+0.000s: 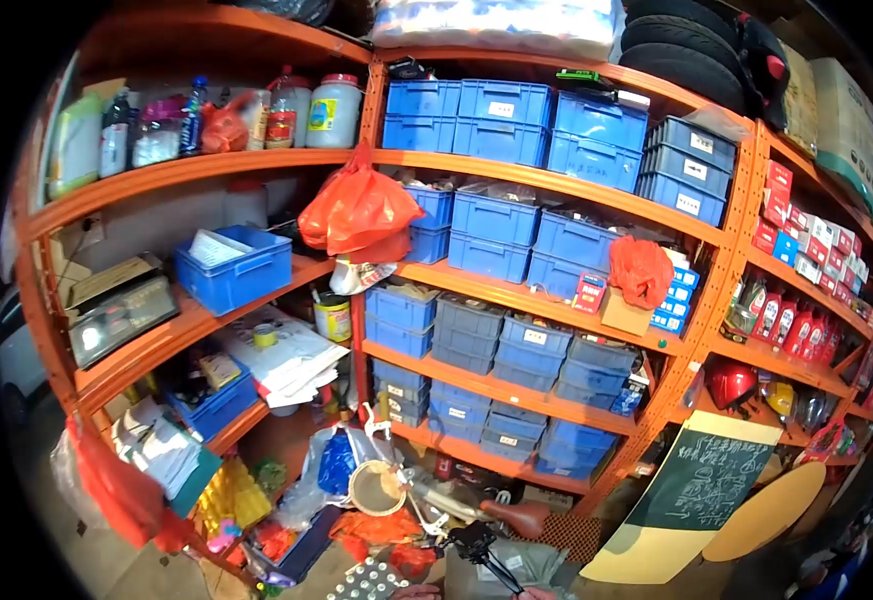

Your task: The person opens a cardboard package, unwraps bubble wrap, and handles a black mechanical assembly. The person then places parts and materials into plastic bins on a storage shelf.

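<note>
Only slivers of my hands show at the bottom edge. My left hand (418,592) is beside a sheet of round silvery pieces (369,580); its fingers are mostly cut off, so its grip is unclear. A little to the right, my right hand (534,594) appears at the lower end of thin black rods or cables (500,572). These run up to a dark black fitting (473,541). Whether my right hand holds them I cannot tell. Grey plastic sheeting (532,562) lies behind them.
Orange shelving (547,213) with blue bins (495,236) fills the wall. A red bag (360,208) hangs at the corner. On the floor are a round container (377,488), a brown bicycle saddle (519,518) and orange plastic (372,530). A chalkboard (692,475) leans at right.
</note>
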Demonstrator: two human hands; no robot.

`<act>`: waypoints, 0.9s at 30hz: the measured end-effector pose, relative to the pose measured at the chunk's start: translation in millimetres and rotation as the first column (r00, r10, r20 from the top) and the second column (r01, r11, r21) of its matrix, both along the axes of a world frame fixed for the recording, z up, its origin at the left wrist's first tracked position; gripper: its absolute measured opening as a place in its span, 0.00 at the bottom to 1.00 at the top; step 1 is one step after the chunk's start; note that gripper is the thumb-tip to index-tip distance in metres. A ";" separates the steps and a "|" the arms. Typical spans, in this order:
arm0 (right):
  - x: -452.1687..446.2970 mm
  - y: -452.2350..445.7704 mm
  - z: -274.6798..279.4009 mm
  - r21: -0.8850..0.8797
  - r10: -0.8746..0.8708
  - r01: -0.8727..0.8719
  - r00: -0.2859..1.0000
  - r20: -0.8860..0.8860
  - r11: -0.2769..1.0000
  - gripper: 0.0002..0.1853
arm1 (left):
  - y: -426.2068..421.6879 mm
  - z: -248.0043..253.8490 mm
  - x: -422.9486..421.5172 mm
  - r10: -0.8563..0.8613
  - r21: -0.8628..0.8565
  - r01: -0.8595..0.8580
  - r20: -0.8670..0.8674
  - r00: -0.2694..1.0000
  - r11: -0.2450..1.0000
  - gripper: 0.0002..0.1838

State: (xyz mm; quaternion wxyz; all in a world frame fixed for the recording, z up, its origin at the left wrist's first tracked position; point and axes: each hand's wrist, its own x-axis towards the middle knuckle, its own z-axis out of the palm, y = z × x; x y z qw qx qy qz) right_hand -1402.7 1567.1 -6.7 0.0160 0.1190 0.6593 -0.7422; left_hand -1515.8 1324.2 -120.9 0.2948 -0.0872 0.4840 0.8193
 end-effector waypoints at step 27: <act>-602.3 56.5 648.2 0.538 0.239 0.715 0.484 -0.842 0.448 0.19 | 45.1 -21.5 -451.7 -0.199 -0.188 0.175 -0.114 0.973 0.966 0.12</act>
